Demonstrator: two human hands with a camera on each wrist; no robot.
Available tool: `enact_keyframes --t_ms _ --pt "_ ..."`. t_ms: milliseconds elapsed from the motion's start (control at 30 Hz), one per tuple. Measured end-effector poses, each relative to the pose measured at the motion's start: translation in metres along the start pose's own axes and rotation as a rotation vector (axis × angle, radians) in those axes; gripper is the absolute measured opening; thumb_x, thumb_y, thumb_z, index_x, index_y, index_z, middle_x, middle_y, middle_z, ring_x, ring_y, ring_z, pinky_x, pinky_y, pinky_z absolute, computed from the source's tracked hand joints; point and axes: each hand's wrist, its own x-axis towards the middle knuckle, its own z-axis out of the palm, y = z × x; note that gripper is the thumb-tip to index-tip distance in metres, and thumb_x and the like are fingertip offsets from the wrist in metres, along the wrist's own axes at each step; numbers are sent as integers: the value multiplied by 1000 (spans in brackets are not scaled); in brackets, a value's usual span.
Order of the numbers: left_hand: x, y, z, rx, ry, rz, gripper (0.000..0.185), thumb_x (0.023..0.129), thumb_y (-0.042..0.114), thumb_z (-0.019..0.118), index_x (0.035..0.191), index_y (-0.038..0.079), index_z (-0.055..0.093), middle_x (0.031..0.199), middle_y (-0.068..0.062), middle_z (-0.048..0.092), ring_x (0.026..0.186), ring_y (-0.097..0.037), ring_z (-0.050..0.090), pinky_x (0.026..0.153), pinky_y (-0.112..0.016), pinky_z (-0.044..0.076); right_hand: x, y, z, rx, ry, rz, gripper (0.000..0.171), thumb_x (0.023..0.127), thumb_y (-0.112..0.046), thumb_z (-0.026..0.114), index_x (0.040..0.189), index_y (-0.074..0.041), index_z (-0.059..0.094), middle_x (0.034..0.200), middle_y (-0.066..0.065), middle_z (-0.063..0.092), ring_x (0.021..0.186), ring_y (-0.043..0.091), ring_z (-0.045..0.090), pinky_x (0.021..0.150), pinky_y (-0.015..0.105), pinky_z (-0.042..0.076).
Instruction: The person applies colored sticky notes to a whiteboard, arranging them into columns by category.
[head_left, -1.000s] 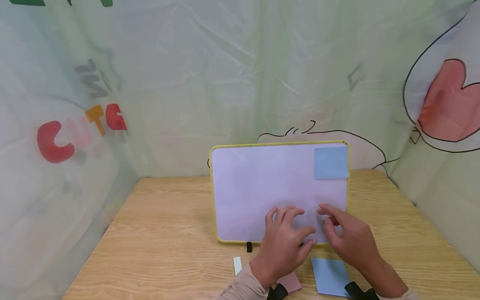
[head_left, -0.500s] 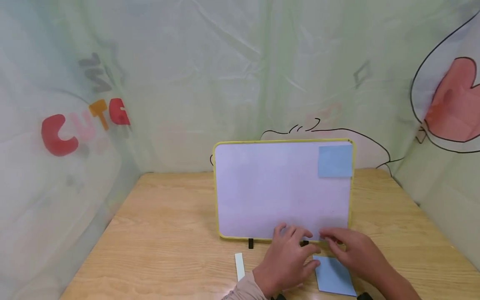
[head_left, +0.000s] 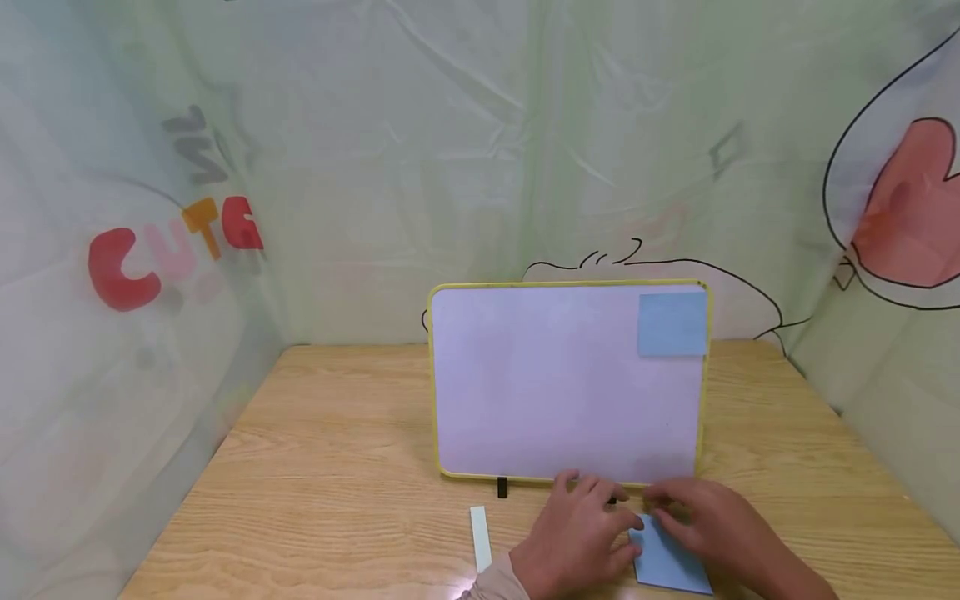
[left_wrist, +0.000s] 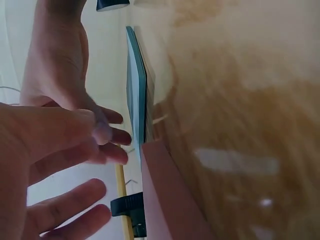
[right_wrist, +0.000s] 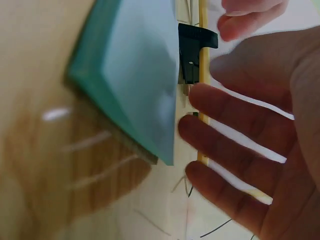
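My left hand (head_left: 573, 533): low over the wooden table (head_left: 330, 467), just in front of the whiteboard's bottom edge. Fingers loosely spread, tips reaching toward the near-left corner of the blue sticky-note pad (head_left: 670, 558). In the left wrist view the fingers (left_wrist: 75, 205) are apart and close round nothing.

My right hand (head_left: 716, 529): beside the left, over the far edge of the pad. In the right wrist view the fingers (right_wrist: 235, 145) are straight and parted, with gaps between them. Whether the tips touch the paper, I cannot tell.

Blue sticky-note pad: flat on the table, near the front edge, directly before the right half of the whiteboard (head_left: 566, 383) and partly under my hands. Its longer side runs away from me toward the board, skewed a little so the far end leans left. The right wrist view shows its top sheet (right_wrist: 142, 70) with the thick stack edge below.

Pink pad (left_wrist: 170, 200): seen in the left wrist view, just beside the blue pad, edge-on; hidden under my left hand in the head view.

Whiteboard: upright on black clip feet (head_left: 502, 487), yellow frame, long axis left to right, face toward me. A blue note (head_left: 672, 324) is stuck in its upper right corner.

White strip (head_left: 480, 538): lies on the table left of my left hand, long axis pointing toward the board.
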Motion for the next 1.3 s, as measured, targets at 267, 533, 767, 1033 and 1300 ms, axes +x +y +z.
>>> enact_keyframes --t_ms 267,533,767,1033,1300 --pt "-2 2 1 -41 -104 9 23 97 45 61 114 38 75 124 12 60 114 -4 51 94 -28 40 -7 5 -3 -16 -211 15 13 83 -38 81 93 -31 77 105 -15 68 95 10 64 77 36 55" --pt "0 -2 -1 -18 -177 -2 27 98 49 58 118 39 72 125 14 59 117 -4 51 93 -26 42 -11 5 -5 -32 -280 -1 38 83 -56 74 102 -23 80 121 -5 66 109 23 62 82 40 54" --pt "3 -7 -3 -33 -238 -4 26 98 49 59 118 40 72 117 18 58 109 -1 50 93 -24 42 -10 3 -7 -67 -256 -40 56 80 -68 69 109 -21 80 125 -1 66 112 26 62 82 41 54" --pt "3 -6 -3 3 -233 33 22 96 49 61 112 41 74 114 19 59 105 0 53 87 -23 44 -14 -2 -7 -46 -230 -38 74 73 -75 69 115 -15 77 124 1 62 106 26 61 78 37 53" --pt "2 -5 -1 5 -231 85 22 96 49 61 109 40 76 114 18 62 100 -1 54 80 -21 43 -21 -5 -4 -28 -209 -31 74 71 -71 75 118 -14 75 124 1 58 103 25 59 77 36 51"
